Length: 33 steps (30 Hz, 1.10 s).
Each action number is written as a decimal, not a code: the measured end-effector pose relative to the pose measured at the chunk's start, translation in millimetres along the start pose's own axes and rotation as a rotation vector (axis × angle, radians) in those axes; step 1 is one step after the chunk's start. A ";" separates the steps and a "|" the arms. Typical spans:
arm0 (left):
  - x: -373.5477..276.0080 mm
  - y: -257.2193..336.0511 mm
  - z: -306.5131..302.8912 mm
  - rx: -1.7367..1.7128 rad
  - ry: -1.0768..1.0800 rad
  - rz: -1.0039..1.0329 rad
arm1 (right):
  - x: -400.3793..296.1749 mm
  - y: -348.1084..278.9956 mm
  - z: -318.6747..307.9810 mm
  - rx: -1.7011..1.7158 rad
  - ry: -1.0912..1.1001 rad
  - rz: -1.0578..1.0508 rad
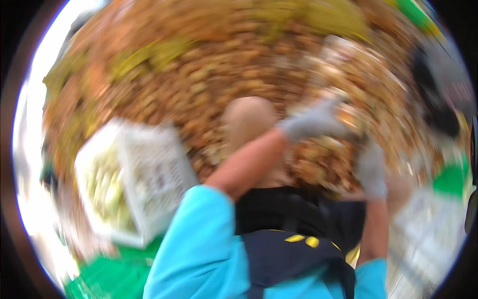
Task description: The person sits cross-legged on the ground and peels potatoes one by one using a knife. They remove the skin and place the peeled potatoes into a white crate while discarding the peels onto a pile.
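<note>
Both my hands wear grey gloves and are blurred by motion. My left hand (321,117) reaches across in front of my knee, its fingers near a pale and orange piece (348,115) whose kind I cannot tell. Just to the right and a little nearer to my body is my right hand (371,170), fingers pointing towards the left one. Whether either hand grips anything is unclear. Below and between them lie brown and orange scraps, perhaps peelings (313,162). Ahead spreads a large pile of small brownish-yellow round pieces (209,74), too blurred to name surely.
A white perforated plastic crate (158,157) stands tilted at the left, with pale green-yellow produce (112,190) inside. Green sheeting (115,274) lies below it. Yellow and orange sacks (332,17) border the pile. At the far right is a dark blurred shape (435,93), perhaps footwear.
</note>
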<state>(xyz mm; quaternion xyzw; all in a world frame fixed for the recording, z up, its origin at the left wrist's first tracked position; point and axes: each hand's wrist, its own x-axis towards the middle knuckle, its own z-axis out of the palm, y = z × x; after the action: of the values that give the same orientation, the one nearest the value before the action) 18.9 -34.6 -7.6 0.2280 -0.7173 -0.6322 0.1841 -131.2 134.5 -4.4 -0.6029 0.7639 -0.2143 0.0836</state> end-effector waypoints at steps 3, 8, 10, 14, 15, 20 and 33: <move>-3.6 11.2 -4.1 -0.051 -0.061 0.048 | -31.7 48.7 15.3 0.545 0.021 0.196; 2.7 6.7 -3.1 -0.233 -0.013 0.040 | -16.1 14.5 5.3 0.704 0.085 0.329; 2.7 10.7 -7.9 -0.226 0.027 0.042 | 7.9 22.9 4.0 0.753 -0.035 0.402; 1.6 17.8 -19.2 -0.267 0.018 0.036 | 11.5 32.2 11.0 0.618 0.050 0.248; 2.3 16.3 -20.0 -0.278 0.010 0.047 | 11.3 29.7 11.2 0.563 0.099 0.185; 8.6 9.0 -12.1 -0.130 0.076 0.071 | 20.9 -16.6 -10.9 0.163 0.013 0.147; -7.6 19.3 -16.5 -0.076 0.077 0.235 | 8.1 12.6 30.1 0.409 0.060 0.144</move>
<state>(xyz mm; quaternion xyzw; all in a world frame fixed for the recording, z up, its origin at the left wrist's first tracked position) 32.5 -42.1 13.9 0.1594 -0.7070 -0.6236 0.2930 -132.8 122.2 -35.6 -0.5107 0.7478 -0.3760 0.1967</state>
